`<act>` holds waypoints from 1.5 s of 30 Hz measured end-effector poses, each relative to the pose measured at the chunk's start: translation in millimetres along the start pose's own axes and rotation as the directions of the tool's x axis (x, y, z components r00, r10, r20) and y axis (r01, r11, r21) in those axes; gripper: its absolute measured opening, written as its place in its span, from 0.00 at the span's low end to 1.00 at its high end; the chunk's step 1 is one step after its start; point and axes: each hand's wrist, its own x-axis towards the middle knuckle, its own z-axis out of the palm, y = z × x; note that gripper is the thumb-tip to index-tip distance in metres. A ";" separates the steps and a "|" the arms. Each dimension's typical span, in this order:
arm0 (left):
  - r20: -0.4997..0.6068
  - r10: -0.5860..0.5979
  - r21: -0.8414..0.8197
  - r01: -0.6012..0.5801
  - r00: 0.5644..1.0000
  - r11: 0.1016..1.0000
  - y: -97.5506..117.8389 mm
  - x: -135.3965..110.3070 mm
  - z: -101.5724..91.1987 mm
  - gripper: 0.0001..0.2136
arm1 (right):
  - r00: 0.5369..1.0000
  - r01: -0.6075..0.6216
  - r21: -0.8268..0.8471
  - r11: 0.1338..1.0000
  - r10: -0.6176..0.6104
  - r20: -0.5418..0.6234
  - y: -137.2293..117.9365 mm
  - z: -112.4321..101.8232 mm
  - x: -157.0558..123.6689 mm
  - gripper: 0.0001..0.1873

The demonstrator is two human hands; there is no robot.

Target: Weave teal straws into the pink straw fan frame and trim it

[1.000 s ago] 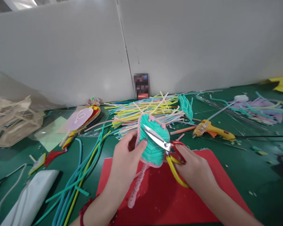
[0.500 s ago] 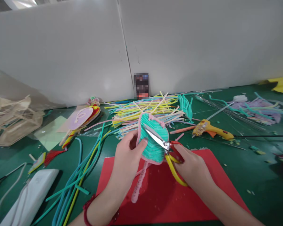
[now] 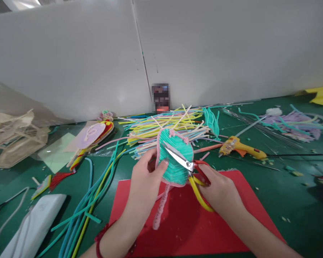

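1. My left hand [image 3: 146, 181] pinches the fan [image 3: 175, 173] at its left edge, thumb on the front, fingers partly hidden behind.
2. My right hand [image 3: 221, 190] is closed on the scissors [image 3: 187, 165] by the red grip; the yellow loop hangs below. The blades point toward my left thumb, across the fan's face; I cannot tell whether they touch it.
3. The fan looks well along: face filled, rim edged, handle [image 3: 160, 208] on. Trim [image 3: 172, 133] shows only at the upper right; whether more is left, I cannot tell.
4. The fan is roughly leaf-shaped: ribbed, fuzzy green inside a pink border. Its twisted pink handle slants down between my wrists, over the red board [image 3: 201, 229].
5. Loose stems [image 3: 140, 131] lie beyond my grip; a glue gun [image 3: 246, 148], right of it.
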 end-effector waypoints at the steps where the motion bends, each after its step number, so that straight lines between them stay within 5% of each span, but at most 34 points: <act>1: 0.001 -0.006 -0.002 0.006 1.000 1.000 0.5 -0.4 0.1 0.13 | 1.000 -0.001 -0.012 1.000 0.001 0.001 0.2 -0.1 -0.1 0.11; 12: 0.041 -0.066 -0.187 0.073 0.997 0.980 -0.5 4.8 -4.8 0.17 | 1.000 0.002 -0.034 0.999 -0.003 -0.001 0.6 -0.7 0.6 0.12; 26: -0.011 -0.060 -0.202 0.056 0.998 0.978 1.4 1.5 -1.8 0.16 | 0.999 -0.044 0.022 0.999 0.044 0.008 -1.2 0.2 -0.6 0.13; 45: 0.079 -0.005 -0.126 0.015 0.997 0.992 3.2 -1.2 -4.6 0.14 | 0.999 -0.046 -0.022 0.999 0.046 0.019 -1.0 -1.7 0.1 0.11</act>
